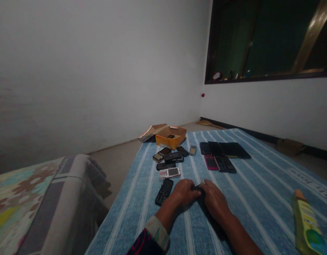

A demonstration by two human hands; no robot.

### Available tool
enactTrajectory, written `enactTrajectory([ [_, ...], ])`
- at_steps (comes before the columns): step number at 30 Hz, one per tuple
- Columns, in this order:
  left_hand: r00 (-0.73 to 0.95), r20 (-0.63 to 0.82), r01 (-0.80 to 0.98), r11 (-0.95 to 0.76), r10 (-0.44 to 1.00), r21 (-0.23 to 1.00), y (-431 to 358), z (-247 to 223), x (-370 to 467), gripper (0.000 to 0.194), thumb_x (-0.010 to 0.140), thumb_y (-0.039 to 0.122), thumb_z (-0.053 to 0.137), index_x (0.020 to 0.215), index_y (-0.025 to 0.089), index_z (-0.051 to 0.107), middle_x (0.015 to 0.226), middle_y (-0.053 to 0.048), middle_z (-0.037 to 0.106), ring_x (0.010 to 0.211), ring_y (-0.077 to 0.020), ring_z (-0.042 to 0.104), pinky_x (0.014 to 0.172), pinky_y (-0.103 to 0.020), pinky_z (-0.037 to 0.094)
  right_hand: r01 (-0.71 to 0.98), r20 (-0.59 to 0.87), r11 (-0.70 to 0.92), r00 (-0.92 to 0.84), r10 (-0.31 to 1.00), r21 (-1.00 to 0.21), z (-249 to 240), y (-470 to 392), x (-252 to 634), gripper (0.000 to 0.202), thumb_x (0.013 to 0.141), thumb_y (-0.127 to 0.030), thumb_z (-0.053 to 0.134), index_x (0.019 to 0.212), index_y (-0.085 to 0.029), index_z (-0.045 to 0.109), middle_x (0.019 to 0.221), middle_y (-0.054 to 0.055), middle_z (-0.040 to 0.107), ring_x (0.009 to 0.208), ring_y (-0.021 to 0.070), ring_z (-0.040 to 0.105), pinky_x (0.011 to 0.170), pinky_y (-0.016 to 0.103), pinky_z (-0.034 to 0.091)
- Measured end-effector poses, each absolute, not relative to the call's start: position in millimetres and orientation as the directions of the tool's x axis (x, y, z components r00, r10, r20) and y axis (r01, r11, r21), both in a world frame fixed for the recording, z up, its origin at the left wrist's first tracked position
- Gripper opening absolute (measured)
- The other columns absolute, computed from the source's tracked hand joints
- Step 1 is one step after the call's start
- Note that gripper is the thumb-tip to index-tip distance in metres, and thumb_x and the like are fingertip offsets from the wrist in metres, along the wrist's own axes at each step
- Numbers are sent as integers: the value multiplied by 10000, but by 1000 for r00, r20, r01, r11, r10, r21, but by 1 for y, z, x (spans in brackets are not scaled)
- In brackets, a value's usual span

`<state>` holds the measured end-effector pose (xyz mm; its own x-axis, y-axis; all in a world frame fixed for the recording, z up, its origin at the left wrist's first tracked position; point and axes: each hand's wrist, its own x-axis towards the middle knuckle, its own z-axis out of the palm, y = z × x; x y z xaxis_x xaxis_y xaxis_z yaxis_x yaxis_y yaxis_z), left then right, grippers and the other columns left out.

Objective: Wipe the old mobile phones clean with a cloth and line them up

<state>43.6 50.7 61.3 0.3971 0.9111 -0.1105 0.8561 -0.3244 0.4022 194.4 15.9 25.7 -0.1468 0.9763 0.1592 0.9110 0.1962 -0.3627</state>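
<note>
My left hand (184,193) and my right hand (213,200) meet low in the middle of the head view. Both have their fingers closed on a small black phone (197,187), mostly covered by them. Just left of my left hand lies a black keypad phone (164,192), tilted on the cloth. Beyond it are a white and pink phone (170,172) and a black phone (165,166). Several more phones, among them a dark one (174,156), lie bunched in front of a yellow box (167,142). A silver phone (192,150) lies to their right.
Farther right, a pink phone (211,162) lies in rows with several dark phones and a black tablet-like slab (236,149). A bottle with yellow-green liquid (309,226) lies near the right edge. Blue striped cloth (131,219) covers the surface. A draped sofa-like seat (59,205) stands left.
</note>
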Motion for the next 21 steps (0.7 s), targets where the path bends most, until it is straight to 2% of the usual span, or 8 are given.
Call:
enactTrajectory([
  [3, 441, -139, 844, -357, 887, 401, 44, 67, 36, 306, 694, 446, 747, 827, 171, 741, 806, -24, 703, 727, -181, 621, 619, -245, 413, 892, 149, 220, -174, 973, -394, 25, 17, 195, 384, 878, -84, 373, 1093, -164, 680, 1221, 119, 633, 1161, 203, 573, 968, 256, 402],
  [6, 475, -145, 836, -394, 868, 382, 36, 69, 30, 370, 601, 440, 817, 840, 172, 729, 867, -32, 691, 798, -208, 628, 663, -254, 433, 870, 140, 265, -227, 964, -415, 22, 20, 193, 429, 884, -69, 348, 1139, -171, 678, 1290, 117, 607, 1208, 199, 551, 1008, 268, 382],
  [10, 406, -130, 873, -342, 905, 346, 25, 64, 26, 417, 618, 406, 804, 933, 156, 692, 974, -74, 675, 893, -247, 635, 749, -285, 460, 825, 131, 350, -327, 936, -444, 22, 22, 189, 432, 887, -80, 367, 1199, -155, 658, 1363, 129, 561, 1270, 204, 508, 1063, 289, 340],
  [14, 390, -101, 862, -324, 915, 390, 19, 61, 25, 549, 588, 408, 812, 1049, 162, 644, 1041, -75, 653, 945, -262, 631, 801, -307, 476, 765, 112, 405, -407, 907, -500, 30, 19, 185, 413, 903, -127, 373, 1187, -175, 668, 1359, 117, 568, 1258, 211, 520, 1054, 300, 357],
  [17, 384, -102, 850, -308, 918, 428, 17, 60, 24, 644, 557, 405, 834, 1110, 163, 609, 1090, -76, 628, 983, -268, 621, 841, -320, 476, 752, 109, 408, -415, 903, -517, 33, 18, 184, 438, 884, -106, 360, 1188, -180, 666, 1340, 112, 584, 1234, 210, 541, 1041, 303, 374],
  [21, 373, -88, 831, -291, 924, 473, 17, 59, 23, 651, 545, 389, 848, 1103, 167, 596, 1103, -69, 603, 995, -256, 613, 857, -319, 475, 765, 128, 391, -382, 915, -511, 27, 18, 184, 452, 878, -98, 373, 1247, -155, 626, 1386, 137, 541, 1283, 231, 500, 1068, 326, 357],
])
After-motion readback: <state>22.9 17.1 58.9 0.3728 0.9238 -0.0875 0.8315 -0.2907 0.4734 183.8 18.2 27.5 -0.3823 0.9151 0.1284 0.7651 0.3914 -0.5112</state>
